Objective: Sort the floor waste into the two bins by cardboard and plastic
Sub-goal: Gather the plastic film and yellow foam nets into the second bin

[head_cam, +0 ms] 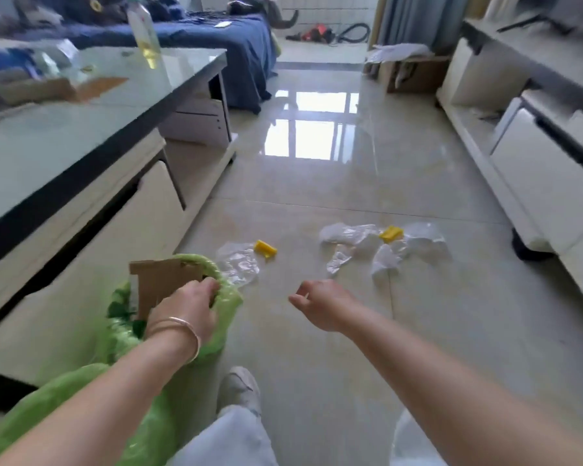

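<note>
My left hand (189, 306) grips a brown cardboard piece (162, 280) that stands inside a bin lined with a green bag (123, 334) at the lower left. A second green-lined bin (64, 391) sits nearer me, partly behind my left arm. My right hand (320, 302) hovers over the floor with loosely curled fingers and holds nothing. Clear plastic film (238, 262) lies beside the bin with a yellow piece (265, 248) next to it. Further right lie more crumpled clear plastic pieces (384, 247) and another yellow piece (391, 234).
A glass-topped coffee table (81, 136) runs along the left, carrying a bottle (145, 31) and cardboard. A white TV cabinet (535, 169) lines the right. A cardboard box (414, 74) stands far back. My shoe (239, 386) and trouser legs are at the bottom.
</note>
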